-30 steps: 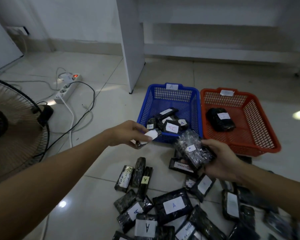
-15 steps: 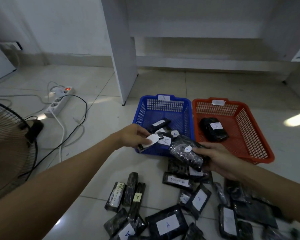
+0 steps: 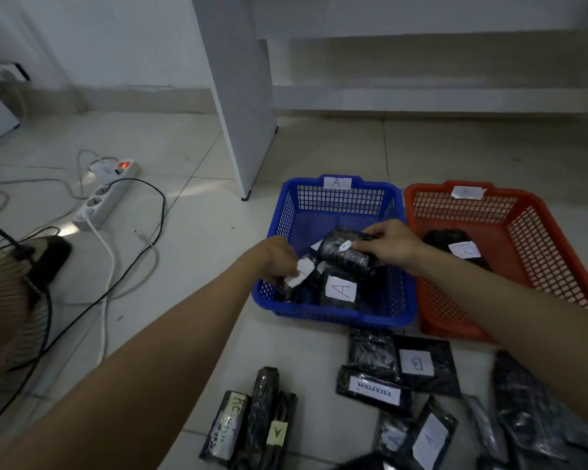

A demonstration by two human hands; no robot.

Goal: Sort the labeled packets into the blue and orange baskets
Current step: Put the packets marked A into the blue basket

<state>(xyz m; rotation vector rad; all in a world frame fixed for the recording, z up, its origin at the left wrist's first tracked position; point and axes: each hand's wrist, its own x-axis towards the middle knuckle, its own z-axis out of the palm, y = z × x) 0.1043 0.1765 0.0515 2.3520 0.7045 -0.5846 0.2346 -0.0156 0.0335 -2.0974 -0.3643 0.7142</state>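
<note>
The blue basket (image 3: 398, 212), tagged A, holds several black packets, one with a white A label (image 3: 341, 289). Over its near left corner my left hand (image 3: 279, 257) pinches a small black packet with a white label (image 3: 301, 273). My right hand (image 3: 389, 244) reaches in over the basket's middle and grips a larger crinkly black packet (image 3: 345, 254) with a small label. The orange basket (image 3: 554, 232) on the right holds one black packet (image 3: 454, 240). Several labeled packets lie on the floor in front, one marked B (image 3: 418, 362), one marked EXCEPTION (image 3: 374, 390).
A white power strip (image 3: 107, 195) with a red switch and trailing cables (image 3: 106, 283) lies on the tiles at left. A fan guard (image 3: 4, 300) fills the left edge. A white furniture panel (image 3: 241, 96) stands behind the blue basket.
Both hands moved forward from the near edge to inside the blue basket, carrying their packets. The view shifted closer and lower toward the baskets.
</note>
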